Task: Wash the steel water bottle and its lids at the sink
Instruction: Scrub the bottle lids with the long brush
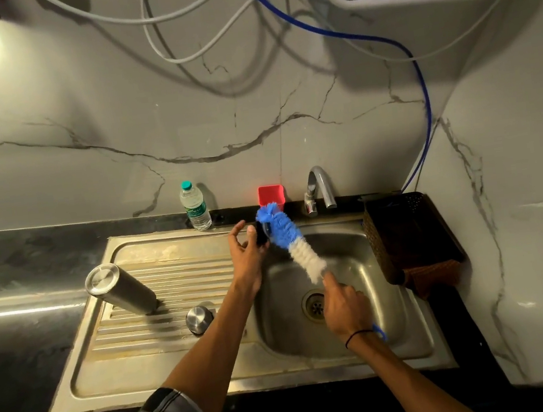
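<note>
The steel water bottle (120,289) stands upside down on the ribbed drainboard (162,334) at the left. A round steel lid (199,319) lies on the drainboard near the basin. My left hand (247,254) holds a small dark lid (262,233) above the basin's back left corner. My right hand (344,307) grips the handle of a bottle brush (288,241) with blue and white bristles. The brush's blue tip presses against the dark lid.
The steel sink basin (350,264) has a drain (314,305) under my right hand. The tap (318,189) stands behind it. A plastic water bottle (195,206) and a red holder (271,194) stand at the back. A brown basket (409,239) sits to the right.
</note>
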